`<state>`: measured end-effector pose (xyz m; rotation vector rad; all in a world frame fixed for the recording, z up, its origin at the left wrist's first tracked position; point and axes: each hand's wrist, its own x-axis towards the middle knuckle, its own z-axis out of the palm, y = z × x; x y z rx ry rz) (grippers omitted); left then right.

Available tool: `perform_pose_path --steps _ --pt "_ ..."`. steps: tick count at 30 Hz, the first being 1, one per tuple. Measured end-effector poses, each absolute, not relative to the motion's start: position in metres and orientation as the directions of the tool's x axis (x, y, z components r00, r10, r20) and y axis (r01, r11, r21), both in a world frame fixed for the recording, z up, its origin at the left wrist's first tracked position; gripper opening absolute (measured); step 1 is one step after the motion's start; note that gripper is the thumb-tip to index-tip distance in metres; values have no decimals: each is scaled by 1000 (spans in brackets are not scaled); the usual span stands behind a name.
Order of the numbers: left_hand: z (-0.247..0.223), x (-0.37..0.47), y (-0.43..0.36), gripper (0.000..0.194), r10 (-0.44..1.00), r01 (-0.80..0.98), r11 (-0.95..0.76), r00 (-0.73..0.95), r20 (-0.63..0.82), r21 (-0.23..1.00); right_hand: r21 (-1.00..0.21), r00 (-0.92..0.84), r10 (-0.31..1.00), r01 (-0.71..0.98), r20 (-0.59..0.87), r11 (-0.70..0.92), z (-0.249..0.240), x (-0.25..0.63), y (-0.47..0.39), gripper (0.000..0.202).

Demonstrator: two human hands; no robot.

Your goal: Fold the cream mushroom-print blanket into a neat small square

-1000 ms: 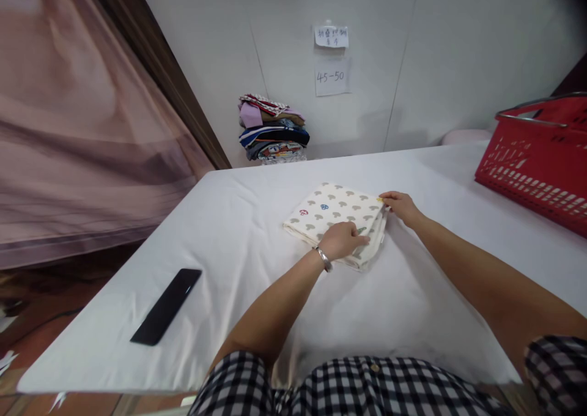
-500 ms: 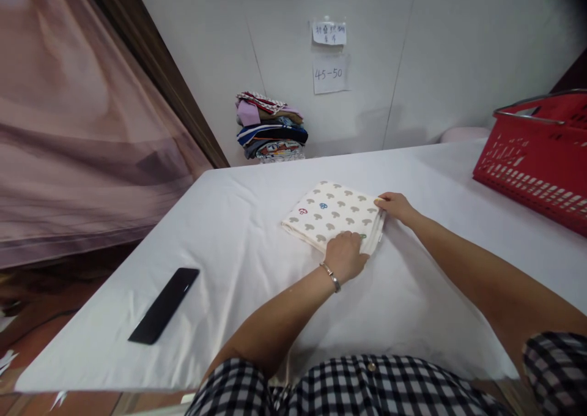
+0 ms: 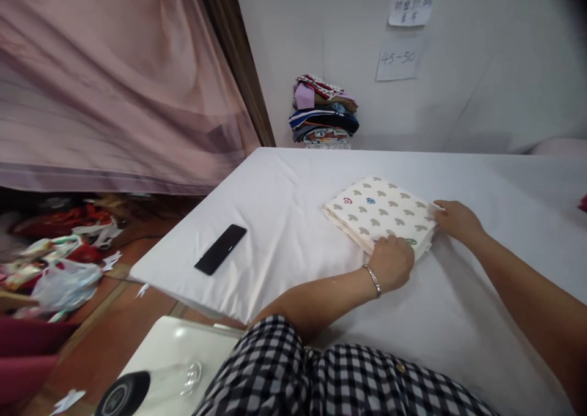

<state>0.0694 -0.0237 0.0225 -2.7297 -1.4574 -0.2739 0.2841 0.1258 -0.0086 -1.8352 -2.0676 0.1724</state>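
A folded white cloth with grey mushroom prints and a few coloured ones (image 3: pixel 380 208) lies flat on the white-covered table (image 3: pixel 293 220). My left hand (image 3: pixel 392 263), with a silver bracelet at the wrist, grips the cloth's near edge, its fingers bent over the top and the thumb hidden. At the cloth's right corner, my right hand (image 3: pixel 456 220) pinches the edge between thumb and fingers.
A black phone (image 3: pixel 221 249) lies on the table's left part. Folded clothes (image 3: pixel 324 111) are stacked beyond the far edge, by the wall. Pink curtain (image 3: pixel 137 85) hangs at left, above bags on the floor (image 3: pixel 66 284). A white stool-like surface (image 3: pixel 169 355) stands at lower left.
The view has turned left, so the table and cloth appear further right and the red basket is almost out of sight. Both hands remain at the cloth.
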Motion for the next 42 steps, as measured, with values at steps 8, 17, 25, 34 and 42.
perform_pose_path --steps 8,17,25,34,42 --pt "15 41 -32 23 734 718 -667 585 344 202 -224 -523 834 804 174 551 -6 207 81 55" --pt "-4 -90 24 31 930 691 159 -344 127 705 -178 -475 880 864 20 470 -12 205 78 62" --pt "-7 -83 51 51 971 647 151 -237 9 748 -248 -482 876 849 -4 466 -11 209 80 63" --pt "-18 -89 58 51 981 577 111 -194 4 809 -205 -491 869 846 60 492 -13 211 75 60" --pt "-18 -98 68 37 978 571 87 -206 40 816 -181 -513 853 833 99 522 -15 215 73 57"
